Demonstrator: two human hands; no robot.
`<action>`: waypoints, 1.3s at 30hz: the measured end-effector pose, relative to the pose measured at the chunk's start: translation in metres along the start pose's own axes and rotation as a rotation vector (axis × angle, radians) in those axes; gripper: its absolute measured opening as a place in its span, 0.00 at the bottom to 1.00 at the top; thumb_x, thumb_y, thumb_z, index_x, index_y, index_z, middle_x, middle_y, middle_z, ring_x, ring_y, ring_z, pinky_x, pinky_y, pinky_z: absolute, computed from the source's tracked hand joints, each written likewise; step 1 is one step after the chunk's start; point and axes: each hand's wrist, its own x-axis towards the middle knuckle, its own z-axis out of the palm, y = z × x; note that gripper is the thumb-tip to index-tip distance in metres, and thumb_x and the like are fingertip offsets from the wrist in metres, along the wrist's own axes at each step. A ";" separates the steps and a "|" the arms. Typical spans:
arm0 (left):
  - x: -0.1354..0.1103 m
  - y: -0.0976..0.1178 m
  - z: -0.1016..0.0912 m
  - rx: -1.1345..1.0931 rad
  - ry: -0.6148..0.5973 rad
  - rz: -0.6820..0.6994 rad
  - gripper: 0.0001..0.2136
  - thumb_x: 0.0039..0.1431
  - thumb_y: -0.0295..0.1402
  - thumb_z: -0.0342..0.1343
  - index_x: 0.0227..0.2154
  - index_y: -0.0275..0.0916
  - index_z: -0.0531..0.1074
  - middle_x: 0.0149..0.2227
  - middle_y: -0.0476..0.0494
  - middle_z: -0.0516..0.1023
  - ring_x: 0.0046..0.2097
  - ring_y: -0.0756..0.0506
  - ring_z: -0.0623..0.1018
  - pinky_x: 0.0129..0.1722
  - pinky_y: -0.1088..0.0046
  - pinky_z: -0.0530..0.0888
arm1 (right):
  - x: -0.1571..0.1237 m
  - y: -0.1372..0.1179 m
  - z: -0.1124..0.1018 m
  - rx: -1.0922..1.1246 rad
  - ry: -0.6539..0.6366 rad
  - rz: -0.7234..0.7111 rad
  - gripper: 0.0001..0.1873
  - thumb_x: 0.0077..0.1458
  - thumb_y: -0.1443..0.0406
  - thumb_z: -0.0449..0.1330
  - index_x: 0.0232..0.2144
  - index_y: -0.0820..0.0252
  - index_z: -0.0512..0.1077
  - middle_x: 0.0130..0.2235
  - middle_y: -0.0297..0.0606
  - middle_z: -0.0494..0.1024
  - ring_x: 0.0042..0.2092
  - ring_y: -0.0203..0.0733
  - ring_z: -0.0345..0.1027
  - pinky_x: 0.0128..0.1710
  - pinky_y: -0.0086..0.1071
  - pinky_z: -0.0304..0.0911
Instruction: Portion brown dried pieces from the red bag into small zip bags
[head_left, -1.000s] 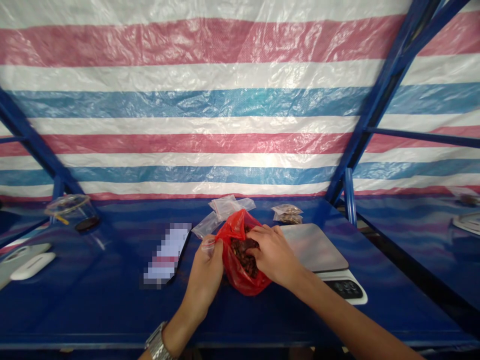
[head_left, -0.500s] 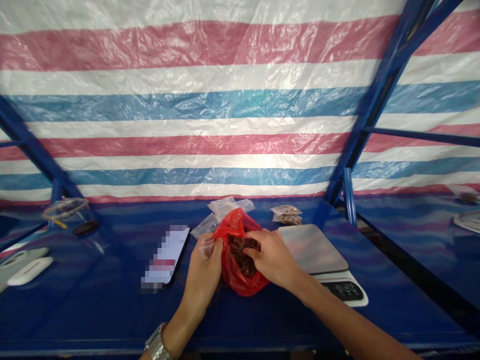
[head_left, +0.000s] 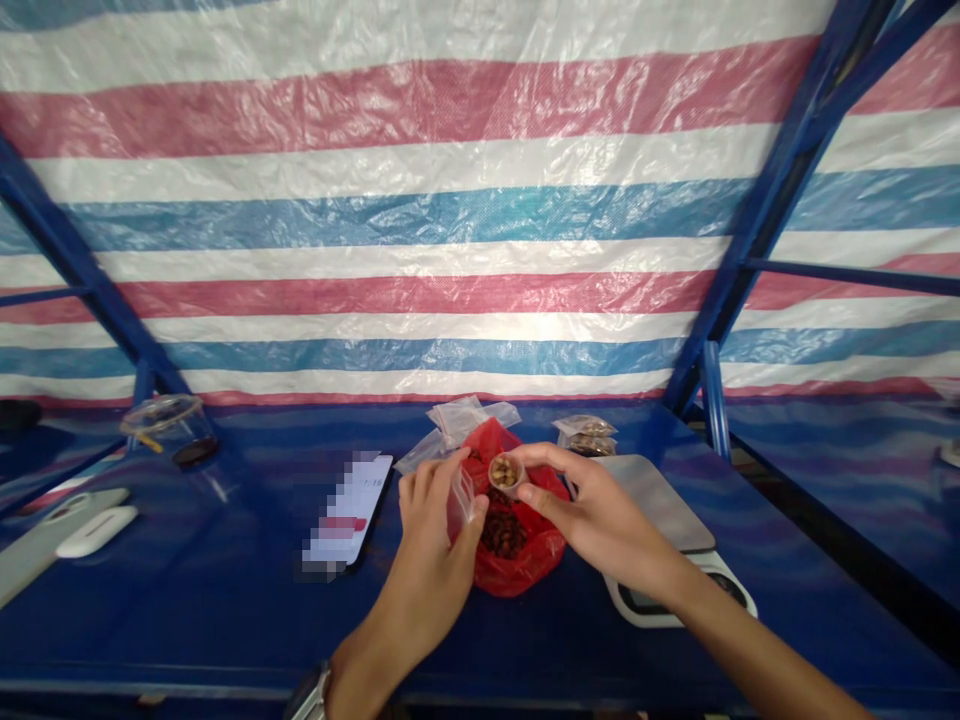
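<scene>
A red plastic bag (head_left: 525,578) stands with its mouth open on the blue table, and small dark brown pieces (head_left: 502,532) lie inside it. Over its mouth my right hand (head_left: 574,500) grips a small clear cup (head_left: 507,474) between thumb and fingers. The cup is filled with small yellowish-brown pieces. To its left, my left hand (head_left: 435,535) holds a small clear plastic bag (head_left: 462,492) by its edges, with the bag's opening near the cup. Whether anything is in that clear bag I cannot tell.
A kitchen scale (head_left: 664,500) stands right of the red bag. Filled clear packets (head_left: 587,434) and flat clear bags (head_left: 457,420) lie behind. Left are a phone (head_left: 352,515), a plastic cup with dark liquid (head_left: 176,430) and a white case (head_left: 97,532). Blue frame bars (head_left: 750,220) flank the table.
My right hand has come up out of the red bag with the filled small cup. My left hand has left the red bag's rim and now spreads the clear bag beside it.
</scene>
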 end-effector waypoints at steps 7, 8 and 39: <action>0.001 -0.006 0.006 0.052 -0.057 0.055 0.28 0.67 0.28 0.51 0.68 0.53 0.59 0.61 0.43 0.73 0.61 0.39 0.70 0.63 0.54 0.66 | -0.008 -0.011 0.013 -0.299 0.040 -0.093 0.12 0.63 0.65 0.62 0.49 0.50 0.76 0.50 0.38 0.81 0.52 0.49 0.73 0.58 0.45 0.63; 0.001 -0.006 0.006 0.057 -0.053 0.056 0.28 0.67 0.28 0.52 0.68 0.53 0.60 0.60 0.43 0.74 0.61 0.39 0.70 0.62 0.54 0.67 | -0.008 -0.011 0.014 -0.328 0.044 -0.100 0.12 0.63 0.65 0.62 0.48 0.50 0.76 0.50 0.38 0.81 0.52 0.49 0.73 0.58 0.46 0.64; 0.007 0.004 0.000 -0.192 0.096 -0.111 0.20 0.65 0.38 0.58 0.59 0.45 0.70 0.59 0.43 0.78 0.59 0.41 0.77 0.59 0.61 0.73 | -0.004 -0.003 0.014 -0.494 0.378 -0.415 0.19 0.66 0.70 0.56 0.56 0.49 0.73 0.58 0.41 0.75 0.58 0.46 0.71 0.61 0.41 0.68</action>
